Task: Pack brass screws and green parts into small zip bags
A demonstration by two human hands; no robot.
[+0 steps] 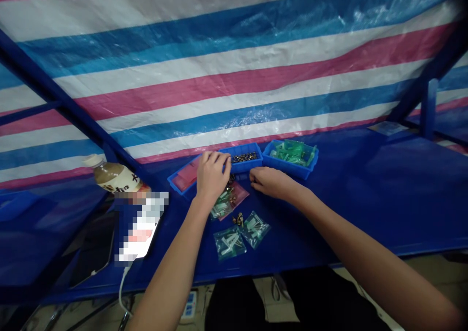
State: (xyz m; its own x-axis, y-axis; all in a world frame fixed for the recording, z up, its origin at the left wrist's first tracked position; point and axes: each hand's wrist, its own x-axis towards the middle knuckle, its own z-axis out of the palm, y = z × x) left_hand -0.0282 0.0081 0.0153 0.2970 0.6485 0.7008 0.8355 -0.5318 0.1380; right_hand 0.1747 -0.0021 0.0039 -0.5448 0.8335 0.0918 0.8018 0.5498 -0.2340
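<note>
The right hand (270,182) sits on the glossy blue tabletop (347,209), its fingertips bunched together; whether they pinch anything cannot be told. Just below it lie a small cluster of brass fittings (238,219) and two clear plastic zip bags (255,229) of green-and-white parts. The left hand (214,175) curls its closed fingers over the rim of the middle blue plastic tray (243,167), one of three, which holds dark metal fittings (244,157).

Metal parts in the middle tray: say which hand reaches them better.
Left hand, probably: its fingers lie over the tray's rim, beside the parts, while the right hand sits just below the tray.
</note>
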